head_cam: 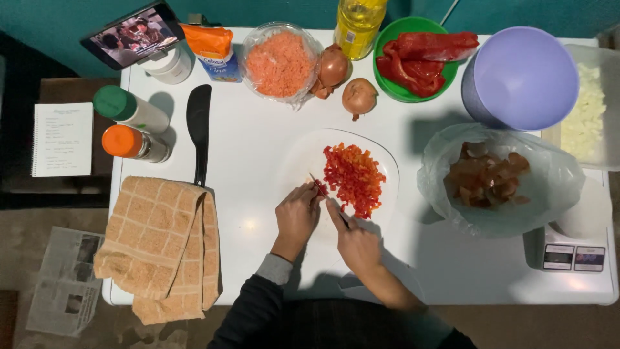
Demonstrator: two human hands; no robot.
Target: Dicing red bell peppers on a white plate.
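Far left, off the table: spiral notepad [62, 139], lined paper; crumpled newspaper [66, 279] on the floor below it.

Table [258, 129]: white, smooth, slightly glossy.

Left edge: two cylindrical shakers lying on their sides, one green-capped [129, 108], one orange-capped [132, 143]. Below them a folded towel [163, 245], peach, waffle-checked weave, draped over the near edge.

Black knife [198, 132], matte, lying above the towel with its tip just on the cloth.

Rear row: phone [132, 33] propped with lit screen; orange carton [214, 50]; clear bowl of orange lentils [280, 63], grainy; two onions [345, 81], papery brown skins; yellow oil bottle [358, 22].

Centre: white oval plate [303, 158] bearing a heap of diced red pepper [354, 178], small glossy cubes. Left hand [297, 216], fingers curled narrow, pinning a pepper strip at the heap's near-left edge. Right hand [358, 245], fingers closed round the handle of a small paring knife [328, 200], blade angled to the strip.

Right: green bowl [387, 90] of limp pepper slabs; lilac plastic container [520, 77], round; crinkled clear bag [445, 194] of brown peelings; tub of chopped onion [584, 116]; kitchen scale [571, 255]
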